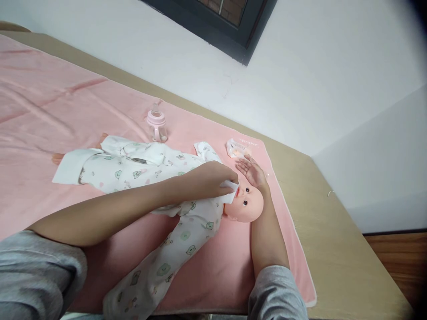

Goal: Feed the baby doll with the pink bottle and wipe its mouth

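The person's left hand pinched a white cloth between thumb and fingers at the mouth of a doll. The doll lay face up on a pink blanket, its head to the right, its feet to the left. The right hand was spread beyond the head, its forearm against it, near a clear packet. A baby bottle stood on the doll's far side. The blanket covered much of the worktop.
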A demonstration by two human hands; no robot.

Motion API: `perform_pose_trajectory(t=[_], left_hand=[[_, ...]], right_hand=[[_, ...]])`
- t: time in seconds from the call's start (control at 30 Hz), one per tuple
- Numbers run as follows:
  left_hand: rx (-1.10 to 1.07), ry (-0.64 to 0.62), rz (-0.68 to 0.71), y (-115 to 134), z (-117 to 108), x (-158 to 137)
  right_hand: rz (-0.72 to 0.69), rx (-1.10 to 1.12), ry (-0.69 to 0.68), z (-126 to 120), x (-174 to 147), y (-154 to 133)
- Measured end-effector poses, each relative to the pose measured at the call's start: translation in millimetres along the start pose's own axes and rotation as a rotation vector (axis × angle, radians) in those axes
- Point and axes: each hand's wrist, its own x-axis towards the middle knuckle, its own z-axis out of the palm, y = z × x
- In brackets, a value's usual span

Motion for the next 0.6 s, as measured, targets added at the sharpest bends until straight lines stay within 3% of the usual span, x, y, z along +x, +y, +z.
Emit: perform_pose_trajectory(t=[0.6], left_hand=[[0.146,0.014,0.029,-1.0,1.6,0.8]], right_hand=[[-0.024,-0.032,0.059,4.4,6.0,-0.1]])
